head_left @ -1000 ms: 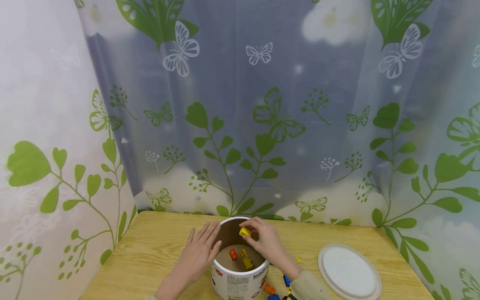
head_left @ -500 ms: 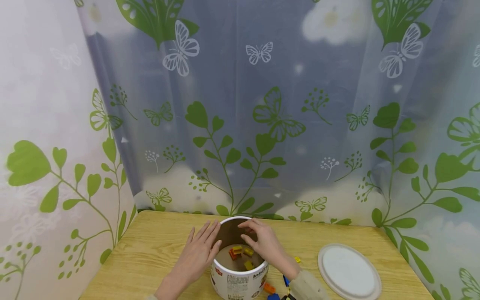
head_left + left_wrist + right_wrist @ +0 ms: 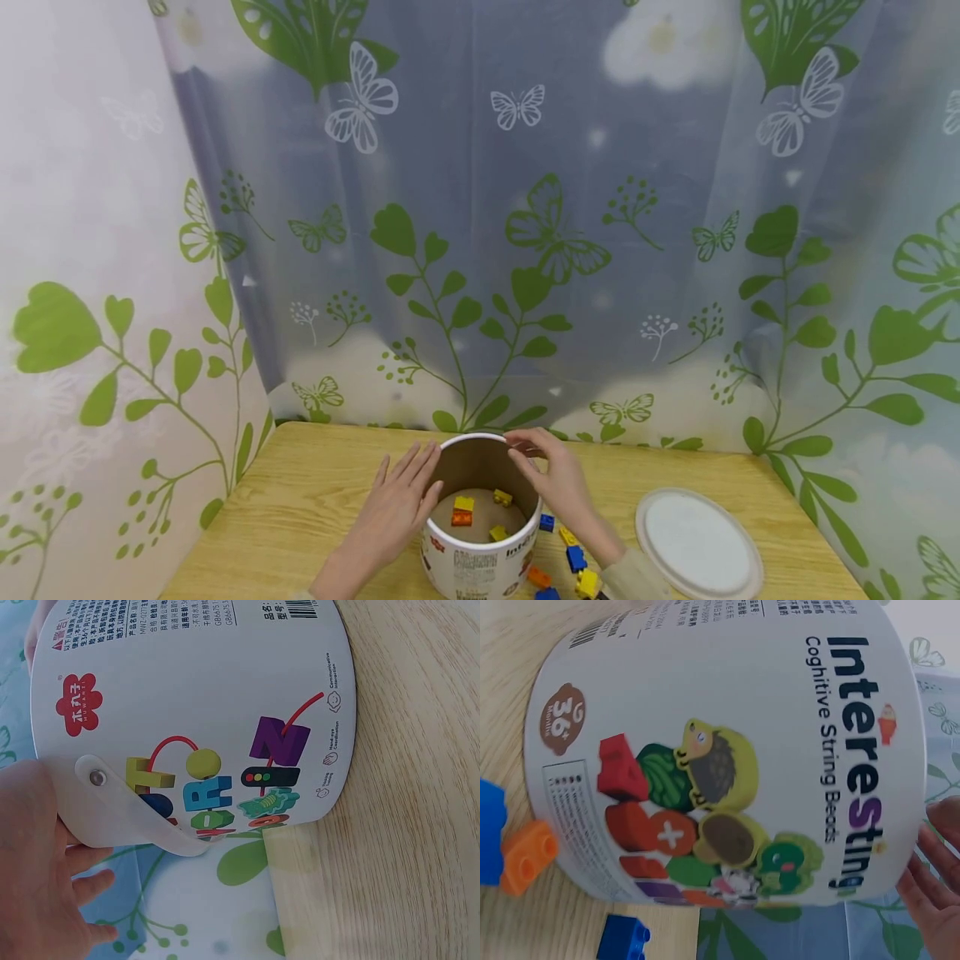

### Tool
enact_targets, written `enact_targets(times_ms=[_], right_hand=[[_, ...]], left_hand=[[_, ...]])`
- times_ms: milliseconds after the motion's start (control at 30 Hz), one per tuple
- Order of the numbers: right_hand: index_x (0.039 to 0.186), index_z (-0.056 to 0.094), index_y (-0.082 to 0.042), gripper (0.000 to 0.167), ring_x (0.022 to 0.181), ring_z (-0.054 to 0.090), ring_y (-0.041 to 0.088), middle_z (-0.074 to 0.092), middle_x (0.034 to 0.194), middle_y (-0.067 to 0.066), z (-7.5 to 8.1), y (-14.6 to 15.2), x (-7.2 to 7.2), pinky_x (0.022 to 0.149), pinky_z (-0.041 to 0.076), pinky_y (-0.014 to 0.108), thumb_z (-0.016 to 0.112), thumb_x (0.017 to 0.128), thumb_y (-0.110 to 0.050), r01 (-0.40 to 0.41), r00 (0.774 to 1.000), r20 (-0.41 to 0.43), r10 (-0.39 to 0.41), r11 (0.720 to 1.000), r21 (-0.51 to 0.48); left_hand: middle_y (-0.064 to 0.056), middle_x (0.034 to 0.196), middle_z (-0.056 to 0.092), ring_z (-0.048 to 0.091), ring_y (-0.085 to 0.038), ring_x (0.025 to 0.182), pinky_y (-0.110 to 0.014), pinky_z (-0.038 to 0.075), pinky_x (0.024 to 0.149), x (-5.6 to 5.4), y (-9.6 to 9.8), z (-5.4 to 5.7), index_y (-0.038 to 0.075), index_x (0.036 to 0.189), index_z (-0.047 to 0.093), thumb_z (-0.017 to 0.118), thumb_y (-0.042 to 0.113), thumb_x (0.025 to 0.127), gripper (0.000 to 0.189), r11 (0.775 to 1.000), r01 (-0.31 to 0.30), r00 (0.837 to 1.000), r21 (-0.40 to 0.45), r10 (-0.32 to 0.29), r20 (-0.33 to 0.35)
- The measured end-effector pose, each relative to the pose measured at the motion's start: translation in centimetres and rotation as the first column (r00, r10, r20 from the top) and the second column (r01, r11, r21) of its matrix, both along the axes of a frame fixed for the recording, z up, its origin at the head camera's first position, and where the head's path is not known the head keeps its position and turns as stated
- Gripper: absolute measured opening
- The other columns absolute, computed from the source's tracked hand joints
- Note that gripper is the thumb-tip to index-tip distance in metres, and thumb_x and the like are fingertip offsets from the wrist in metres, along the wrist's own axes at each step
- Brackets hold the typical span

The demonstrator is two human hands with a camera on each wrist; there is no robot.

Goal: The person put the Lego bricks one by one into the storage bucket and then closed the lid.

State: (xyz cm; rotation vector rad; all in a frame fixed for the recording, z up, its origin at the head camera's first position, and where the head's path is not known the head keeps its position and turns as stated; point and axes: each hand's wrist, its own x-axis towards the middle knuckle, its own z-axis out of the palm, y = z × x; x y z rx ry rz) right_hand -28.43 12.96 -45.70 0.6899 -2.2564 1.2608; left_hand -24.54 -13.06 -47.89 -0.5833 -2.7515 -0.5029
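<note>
A white printed bucket point(image 3: 480, 575) stands upright on the table, its mouth facing up. Inside, on its floor, lie a yellow toy brick point(image 3: 464, 503), an orange brick point(image 3: 462, 518) against it, and two more yellow pieces near the right and front walls. My left hand point(image 3: 397, 504) rests at the bucket's left rim with straight fingers, above the handle joint point(image 3: 97, 778) in the left wrist view. My right hand point(image 3: 562, 479) is at the right rim, fingers relaxed and holding nothing; in the right wrist view, fingers point(image 3: 934, 881) show beside the rim.
Loose bricks lie right of the bucket, under the right forearm: a blue brick point(image 3: 576, 558), a yellow brick point(image 3: 588, 583), an orange brick point(image 3: 538, 577) and others. A round white lid point(image 3: 701, 546) lies farther right. A patterned curtain point(image 3: 480, 250) hangs behind the table.
My right hand let go of a yellow brick over the bucket, then moved right to the rim. More yellow pieces show inside, and their places shifted. The left hand stayed still.
</note>
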Motion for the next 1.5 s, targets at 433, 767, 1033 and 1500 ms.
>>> enact_targets(times_ms=[433, 767, 1033, 1500], right_hand=[[0.119, 0.073, -0.008, 0.030, 0.097, 0.071, 0.026, 0.073, 0.113, 0.005, -0.7, 3.9, 0.2, 0.083, 0.060, 0.045, 0.075, 0.090, -0.003, 0.057, 0.998, -0.001, -0.057, 0.998, -0.020], [0.120, 0.072, -0.007, 0.031, 0.097, 0.071, 0.028, 0.074, 0.114, 0.006, -2.3, 7.2, 0.1, 0.082, 0.061, 0.036, 0.076, 0.089, -0.004, 0.168, 0.985, 0.030, -0.168, 0.986, 0.013], [0.119, 0.073, -0.010, 0.034, 0.102, 0.070, 0.028, 0.074, 0.115, 0.005, -4.4, 9.0, -0.2, 0.085, 0.060, 0.040, 0.080, 0.086, -0.003, 0.192, 0.975, 0.106, -0.197, 0.980, 0.061], [0.115, 0.073, -0.005, 0.033, 0.104, 0.066, 0.035, 0.069, 0.111, 0.008, -7.4, 11.9, -0.6, 0.086, 0.058, 0.049, 0.079, 0.083, 0.001, 0.030, 0.943, 0.301, -0.145, 0.934, 0.356]], left_hand=[[-0.007, 0.162, 0.038, 0.032, -0.030, 0.150, -0.064, 0.019, 0.120, -0.1, 0.1, -0.1, 0.009, 0.157, 0.040, 0.040, 0.038, 0.110, 0.055, 1.000, -0.012, 1.000, -0.004, 0.012, 0.014], [-0.007, 0.161, 0.039, 0.033, -0.031, 0.149, -0.063, 0.019, 0.120, -0.2, 0.1, -0.3, 0.009, 0.156, 0.041, 0.041, 0.038, 0.110, 0.054, 1.000, -0.015, 1.000, -0.003, 0.015, -0.007], [-0.008, 0.160, 0.040, 0.034, -0.032, 0.149, -0.065, 0.020, 0.119, -0.1, 0.2, -0.1, 0.007, 0.155, 0.042, 0.046, 0.033, 0.109, 0.053, 1.000, -0.014, 1.000, 0.010, 0.014, 0.000], [-0.011, 0.159, 0.042, 0.037, -0.035, 0.147, -0.067, 0.023, 0.117, 0.1, 0.2, 0.0, 0.006, 0.154, 0.044, 0.041, 0.037, 0.110, 0.054, 0.999, 0.012, 1.000, 0.030, -0.011, -0.028]])
